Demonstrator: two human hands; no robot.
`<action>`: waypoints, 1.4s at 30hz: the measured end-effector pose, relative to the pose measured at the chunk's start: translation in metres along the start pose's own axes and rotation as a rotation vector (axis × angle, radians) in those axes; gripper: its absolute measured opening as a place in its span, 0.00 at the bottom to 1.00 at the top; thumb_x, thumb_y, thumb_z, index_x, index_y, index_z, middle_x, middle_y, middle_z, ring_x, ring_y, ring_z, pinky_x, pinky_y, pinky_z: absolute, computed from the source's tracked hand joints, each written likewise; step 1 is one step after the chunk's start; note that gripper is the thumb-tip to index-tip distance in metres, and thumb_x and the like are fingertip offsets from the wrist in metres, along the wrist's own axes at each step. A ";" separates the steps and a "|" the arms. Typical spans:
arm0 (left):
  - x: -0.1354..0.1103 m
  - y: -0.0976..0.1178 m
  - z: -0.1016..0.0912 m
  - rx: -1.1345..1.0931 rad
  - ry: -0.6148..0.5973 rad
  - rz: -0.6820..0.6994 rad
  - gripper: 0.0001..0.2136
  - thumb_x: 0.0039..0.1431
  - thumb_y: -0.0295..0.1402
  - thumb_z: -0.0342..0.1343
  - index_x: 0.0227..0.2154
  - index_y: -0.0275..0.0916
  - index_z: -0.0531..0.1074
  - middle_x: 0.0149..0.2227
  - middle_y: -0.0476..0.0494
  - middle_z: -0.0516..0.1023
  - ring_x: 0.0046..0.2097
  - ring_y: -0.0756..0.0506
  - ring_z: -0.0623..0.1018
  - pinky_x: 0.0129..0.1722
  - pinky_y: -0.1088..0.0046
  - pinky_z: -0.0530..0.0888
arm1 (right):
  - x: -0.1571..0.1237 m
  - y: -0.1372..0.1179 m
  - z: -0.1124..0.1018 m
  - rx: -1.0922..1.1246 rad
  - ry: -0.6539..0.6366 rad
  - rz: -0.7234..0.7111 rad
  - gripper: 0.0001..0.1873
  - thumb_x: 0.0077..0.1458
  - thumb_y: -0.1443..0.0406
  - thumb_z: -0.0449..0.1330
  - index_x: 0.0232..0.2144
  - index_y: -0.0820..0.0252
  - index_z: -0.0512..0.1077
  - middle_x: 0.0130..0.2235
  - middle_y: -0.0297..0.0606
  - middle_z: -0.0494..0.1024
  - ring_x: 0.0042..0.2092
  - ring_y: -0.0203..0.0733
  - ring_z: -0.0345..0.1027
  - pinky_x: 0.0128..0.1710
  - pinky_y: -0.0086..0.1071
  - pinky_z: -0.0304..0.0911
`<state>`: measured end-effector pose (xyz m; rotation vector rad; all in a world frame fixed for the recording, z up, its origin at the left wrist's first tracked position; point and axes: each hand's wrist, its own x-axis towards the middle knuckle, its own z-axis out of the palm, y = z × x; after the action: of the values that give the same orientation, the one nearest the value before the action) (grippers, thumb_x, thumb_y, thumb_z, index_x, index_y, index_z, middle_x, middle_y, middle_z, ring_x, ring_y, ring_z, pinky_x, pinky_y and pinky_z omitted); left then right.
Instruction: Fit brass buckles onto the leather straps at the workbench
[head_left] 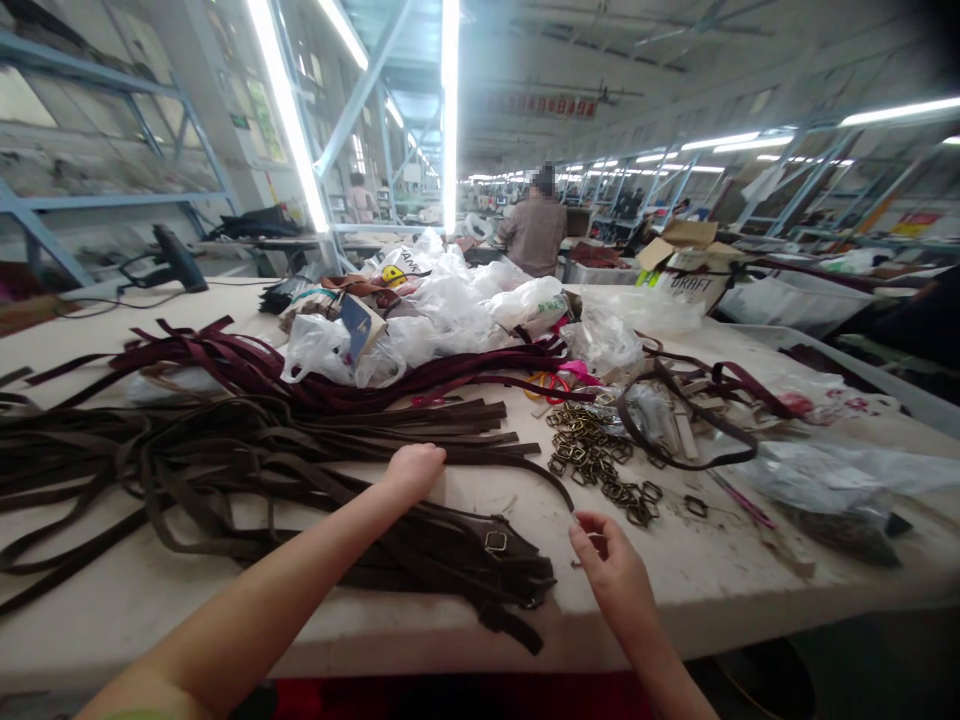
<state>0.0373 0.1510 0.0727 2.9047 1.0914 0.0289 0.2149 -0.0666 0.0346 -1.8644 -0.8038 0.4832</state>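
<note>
On the pale desk [499,505], seen in the head view, a brown strap [555,481] bridges the two hands, in front of the buckles [600,462] and beside the pile of brown straps [247,430]. The left hand [415,472] is curled around the strap, though its fingertips are hidden; the right hand's thumb and forefinger seem to pinch its free end, the other fingers bent loosely. To handle it well, the left grip should stay firm enough to steady the strap, while the right fingers hold close to the tip so that it does not flop. The slight bow between the hands gives useful slack, but a twist there would be worth smoothing out. Keeping the end clear of the buckles and the buckled bundle [457,545] nearer the body should prevent snags.
</note>
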 end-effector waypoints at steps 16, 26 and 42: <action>0.023 0.024 0.024 -0.164 -0.094 0.150 0.11 0.47 0.40 0.55 0.30 0.39 0.70 0.34 0.42 0.73 0.37 0.41 0.72 0.35 0.70 0.66 | 0.031 0.012 0.011 -0.449 -0.129 -0.221 0.19 0.51 0.67 0.47 0.46 0.67 0.64 0.45 0.48 0.67 0.46 0.48 0.62 0.46 0.40 0.57; 0.016 0.061 0.008 -0.449 -0.148 0.134 0.07 0.53 0.33 0.46 0.32 0.40 0.68 0.29 0.46 0.74 0.31 0.47 0.72 0.29 0.75 0.63 | 0.078 0.017 -0.013 -0.539 0.106 -0.231 0.09 0.53 0.67 0.48 0.35 0.60 0.68 0.36 0.39 0.71 0.37 0.41 0.66 0.37 0.31 0.59; -0.011 0.062 -0.006 -0.970 -0.059 -0.050 0.12 0.49 0.39 0.51 0.33 0.36 0.69 0.30 0.49 0.73 0.32 0.48 0.70 0.33 0.74 0.65 | 0.078 -0.024 0.008 -0.735 -0.113 -0.256 0.06 0.52 0.66 0.53 0.28 0.60 0.69 0.31 0.38 0.74 0.34 0.39 0.66 0.31 0.29 0.55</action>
<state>0.0696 0.0974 0.0809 1.9910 0.8070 0.3573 0.2571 0.0010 0.0552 -2.3569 -1.4102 0.1267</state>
